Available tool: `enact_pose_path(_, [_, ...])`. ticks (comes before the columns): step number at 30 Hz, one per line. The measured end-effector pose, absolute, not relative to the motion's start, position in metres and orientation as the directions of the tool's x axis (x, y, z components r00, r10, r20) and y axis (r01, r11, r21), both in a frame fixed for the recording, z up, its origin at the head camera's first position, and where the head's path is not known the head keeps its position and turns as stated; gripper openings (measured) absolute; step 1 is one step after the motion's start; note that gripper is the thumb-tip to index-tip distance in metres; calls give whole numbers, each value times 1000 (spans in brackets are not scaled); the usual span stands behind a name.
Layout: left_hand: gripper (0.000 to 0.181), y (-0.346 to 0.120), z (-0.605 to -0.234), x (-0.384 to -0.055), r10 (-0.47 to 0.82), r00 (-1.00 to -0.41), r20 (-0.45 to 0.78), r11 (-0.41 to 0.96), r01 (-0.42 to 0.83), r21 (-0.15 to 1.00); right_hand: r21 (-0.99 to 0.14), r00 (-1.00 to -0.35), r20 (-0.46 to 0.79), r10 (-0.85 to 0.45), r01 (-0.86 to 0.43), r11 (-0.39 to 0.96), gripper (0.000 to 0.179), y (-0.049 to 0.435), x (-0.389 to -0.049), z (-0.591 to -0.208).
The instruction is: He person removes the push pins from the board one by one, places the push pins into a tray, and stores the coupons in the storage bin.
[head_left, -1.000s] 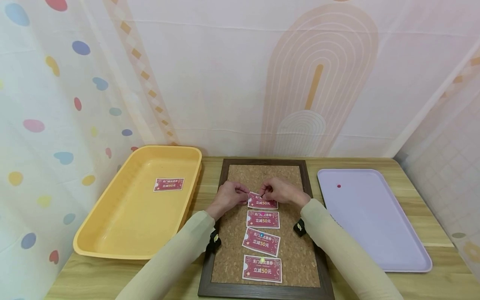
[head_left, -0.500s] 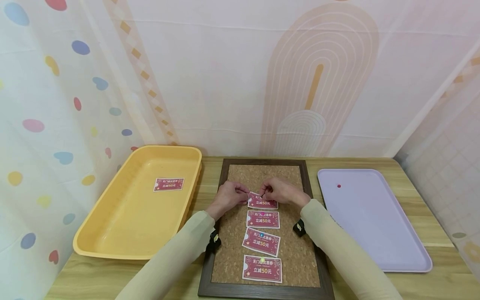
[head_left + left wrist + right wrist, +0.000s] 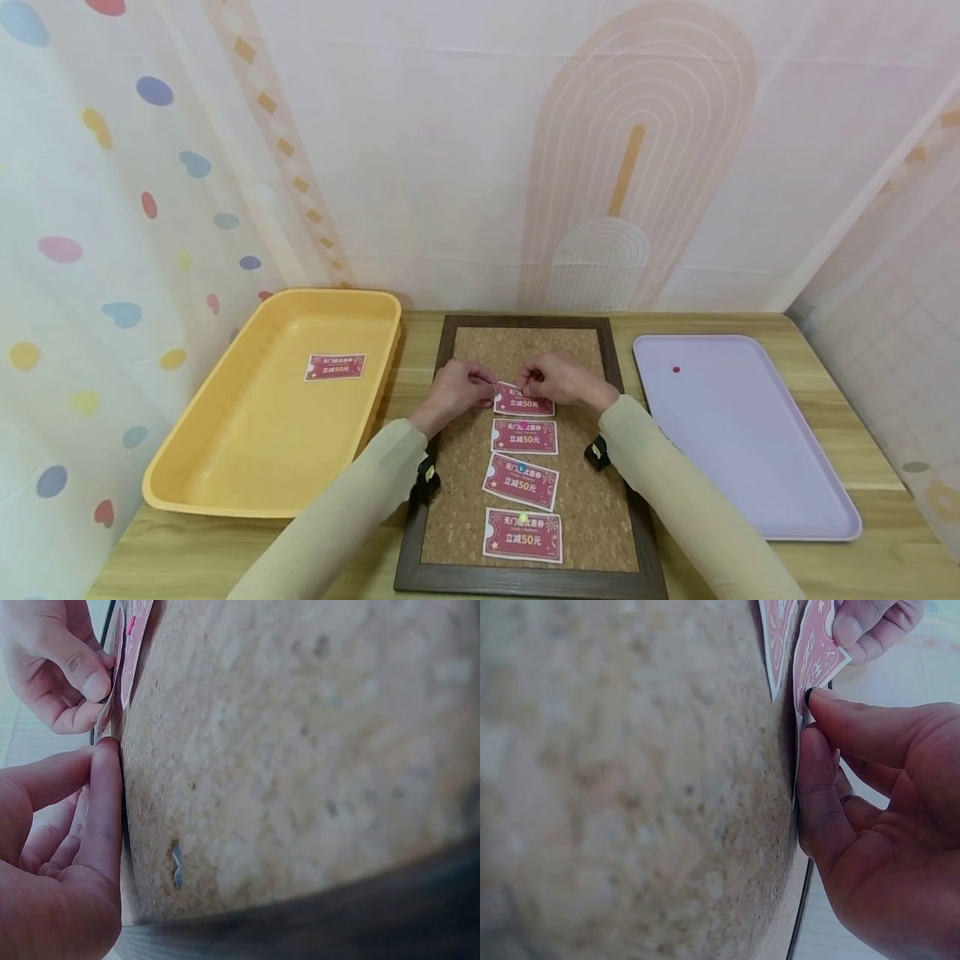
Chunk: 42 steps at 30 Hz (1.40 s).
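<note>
My left hand (image 3: 459,386) pinches the upper left corner of a red coupon (image 3: 525,405) near the top of the framed cork board (image 3: 457,517). Over that coupon's upper edge, my right hand (image 3: 558,380) holds a small black-headed pushpin (image 3: 808,696) between thumb and forefinger; its point is hidden. Below, in a column, lie a coupon with a pink pin (image 3: 525,439), a tilted one with a blue pin (image 3: 521,483) and the lowest coupon (image 3: 522,540) with a yellow pin. The left wrist view shows both hands meeting at the paper's edge.
A deep yellow tray (image 3: 247,442) with one red coupon (image 3: 335,367) stands at the left. At the right lies a shallow lavender tray (image 3: 757,450) with a red pin (image 3: 677,369). A patterned curtain (image 3: 450,167) hangs behind the wooden table (image 3: 892,533).
The head view has shifted slightly. Both hands stay in place at the top coupon, the right fingers covering the black pin a little more.
</note>
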<state>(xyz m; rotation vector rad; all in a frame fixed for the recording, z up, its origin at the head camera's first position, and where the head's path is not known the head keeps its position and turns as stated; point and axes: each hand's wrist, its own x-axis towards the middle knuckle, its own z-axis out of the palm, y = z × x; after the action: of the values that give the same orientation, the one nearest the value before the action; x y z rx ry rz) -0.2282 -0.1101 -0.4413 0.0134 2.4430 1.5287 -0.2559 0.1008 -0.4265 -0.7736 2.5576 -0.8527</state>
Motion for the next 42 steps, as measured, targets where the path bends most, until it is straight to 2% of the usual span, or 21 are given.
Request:
enact_pose_path(17, [5, -111, -443, -229, 156, -963, -220, 429, -134, 893, -642, -790, -153, -594, -378, 667, 7, 102, -254, -424])
enact_pose_path(23, [6, -109, -442, -230, 147, -966, -214, 432, -132, 892, -699, -782, -158, -603, -343, 627, 8, 106, -258, -420])
enact_pose_path(31, [5, -106, -441, -230, 106, -978, -180, 443, -116, 889, -739, -849, 0, -528, -355, 572, 10, 119, -255, -413])
enact_pose_path(38, [6, -106, -429, -226, 111, -988, -110, 438, -51, 897, -739, -856, 168, -489, -438, 512, 11, 132, -245, -405])
enact_pose_path(42, [5, -108, -420, -223, 109, -990, -94, 436, -37, 899, -736, -877, 188, -442, -424, 528, 8, 138, -238, -398])
